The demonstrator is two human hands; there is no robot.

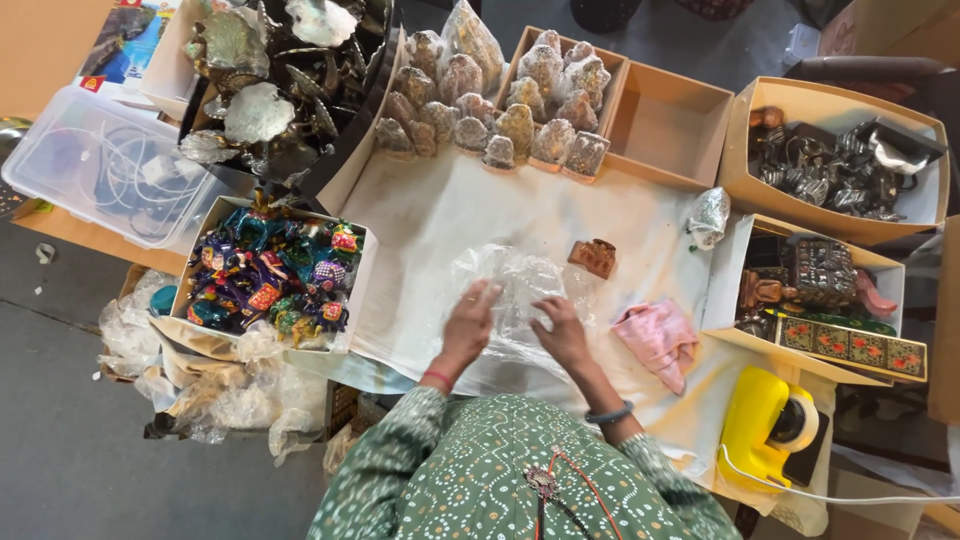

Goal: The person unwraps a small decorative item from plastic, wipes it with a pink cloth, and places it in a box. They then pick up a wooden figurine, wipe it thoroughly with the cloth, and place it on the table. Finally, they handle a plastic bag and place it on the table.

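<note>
We note a bench [430, 215] covered in white paper, ringed by open cardboard boxes. Both hands lie on a clear plastic bag [515, 290] at the bench centre: left hand [468, 325] with fingers spread flat on its near left edge, right hand [560, 330] pinching the film at its lower right. Small brown carved figure [594, 256] just beyond the bag; pink cloth [657, 338] right of the right hand. Yellow tape dispenser [765, 425] near right.

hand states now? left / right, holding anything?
Left hand: open, fingers spread flat on the clear plastic bag, no grip.
Right hand: fingers curled on the same bag; whether it pinches the plastic cannot be told.
</note>
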